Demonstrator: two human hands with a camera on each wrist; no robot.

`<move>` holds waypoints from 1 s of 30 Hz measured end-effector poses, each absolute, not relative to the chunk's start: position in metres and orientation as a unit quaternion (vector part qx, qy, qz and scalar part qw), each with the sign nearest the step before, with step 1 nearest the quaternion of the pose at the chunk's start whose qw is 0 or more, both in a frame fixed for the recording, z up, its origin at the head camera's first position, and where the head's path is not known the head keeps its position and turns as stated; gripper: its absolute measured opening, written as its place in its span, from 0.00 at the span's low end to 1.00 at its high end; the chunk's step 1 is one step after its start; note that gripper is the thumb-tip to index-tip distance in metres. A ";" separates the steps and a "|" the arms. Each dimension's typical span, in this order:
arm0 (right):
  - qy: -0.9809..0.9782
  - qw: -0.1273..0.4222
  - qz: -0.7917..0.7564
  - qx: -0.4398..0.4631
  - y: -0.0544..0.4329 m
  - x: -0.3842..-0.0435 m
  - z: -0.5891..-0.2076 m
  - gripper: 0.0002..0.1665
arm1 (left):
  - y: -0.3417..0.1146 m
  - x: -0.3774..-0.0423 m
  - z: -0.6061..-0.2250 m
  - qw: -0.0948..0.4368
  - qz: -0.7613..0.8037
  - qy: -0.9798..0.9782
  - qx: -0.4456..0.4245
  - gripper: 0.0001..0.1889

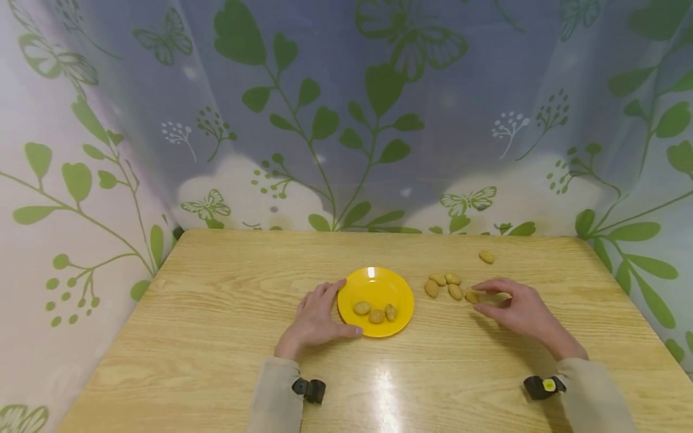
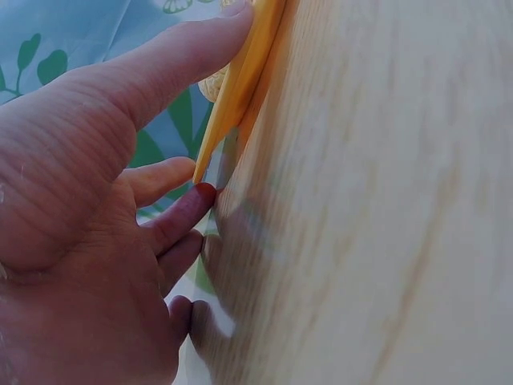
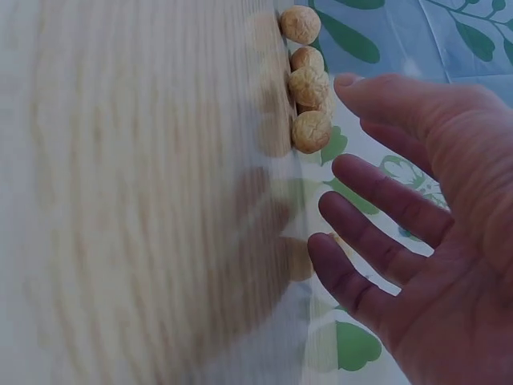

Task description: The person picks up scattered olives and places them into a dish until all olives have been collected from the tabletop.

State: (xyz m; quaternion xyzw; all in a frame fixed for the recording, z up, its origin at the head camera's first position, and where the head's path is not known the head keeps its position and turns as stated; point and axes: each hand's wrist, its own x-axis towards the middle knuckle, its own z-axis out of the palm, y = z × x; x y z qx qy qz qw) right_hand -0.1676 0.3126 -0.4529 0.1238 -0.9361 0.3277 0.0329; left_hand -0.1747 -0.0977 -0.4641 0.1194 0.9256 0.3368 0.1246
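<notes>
A round yellow plate (image 1: 402, 297) lies on the table with three tan, wrinkled walnuts (image 1: 376, 316) on its near half. My left hand (image 1: 316, 319) holds the plate's left side, the thumb over the near rim and the index finger at the outer edge. To the right of the plate, several more walnuts (image 1: 431, 288) lie in a loose group. My right hand (image 1: 520, 307) hovers at the group's right end, thumb and index finger apart beside the nearest walnut (image 1: 471, 296). In the right wrist view a gap shows between the thumb and the walnuts (image 3: 311, 131).
One walnut (image 1: 486, 257) lies apart, farther back on the right. The wooden table (image 1: 216, 361) reaches back to a curtain (image 1: 346, 120) with green leaves and butterflies, which also hangs along both sides. Each wrist wears a black strapped device (image 1: 311, 390).
</notes>
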 end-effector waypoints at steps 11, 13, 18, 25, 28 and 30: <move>-0.941 0.001 0.314 0.127 0.319 -0.178 -0.459 0.19 | -0.097 -0.174 -0.462 0.122 0.337 0.926 0.120 0.55; -0.942 -0.003 0.311 0.130 0.320 -0.179 -0.459 0.19 | -0.097 -0.174 -0.462 0.122 0.338 0.925 0.121 0.55; -0.943 -0.011 0.303 0.138 0.321 -0.180 -0.460 0.19 | -0.097 -0.173 -0.462 0.125 0.337 0.925 0.121 0.55; -0.944 -0.016 0.299 0.136 0.319 -0.180 -0.459 0.18 | -0.097 -0.173 -0.462 0.125 0.341 0.924 0.117 0.55; -0.945 -0.015 0.298 0.132 0.316 -0.180 -0.458 0.17 | -0.097 -0.173 -0.463 0.125 0.341 0.924 0.116 0.55; -0.945 -0.015 0.300 0.132 0.315 -0.180 -0.458 0.17 | -0.097 -0.173 -0.463 0.124 0.341 0.925 0.117 0.55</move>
